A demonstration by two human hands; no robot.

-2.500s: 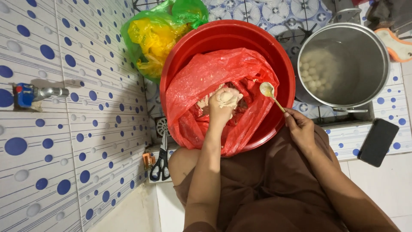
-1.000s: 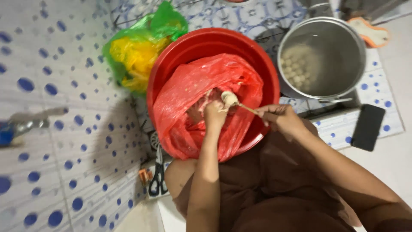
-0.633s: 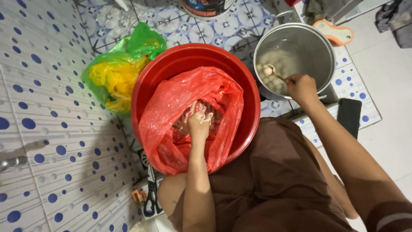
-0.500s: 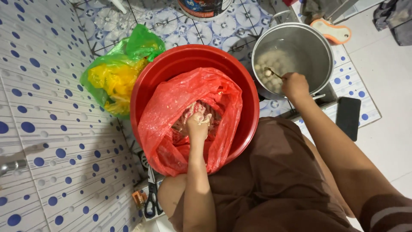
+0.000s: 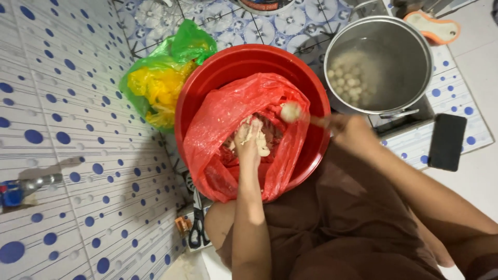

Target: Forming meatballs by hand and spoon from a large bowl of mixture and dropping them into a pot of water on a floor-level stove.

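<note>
Left hand (image 5: pixel 249 142) sunk in pale dough (image 5: pixel 259 141) inside the red bag (image 5: pixel 233 119) lining the red basin (image 5: pixel 249 59), fingers closed on it; right hand (image 5: pixel 353 129), blurred, gripping a spoon (image 5: pixel 291 111) over the basin's rim beside the steel pot (image 5: pixel 410 52).

A basin (image 5: pixel 207 88) sits before my lap, a bag (image 5: pixel 218 124) lying inside it. My left hand (image 5: pixel 249 140) is in the bag; my right hand (image 5: pixel 353 132) holds a spoon (image 5: pixel 291 111) over the basin's right rim. A pot (image 5: pixel 410 46) stands right of the basin, a phone (image 5: pixel 447 141) below it. A second bag (image 5: pixel 155 88) lies left. Scissors (image 5: pixel 197 231) lie near my left knee.
</note>
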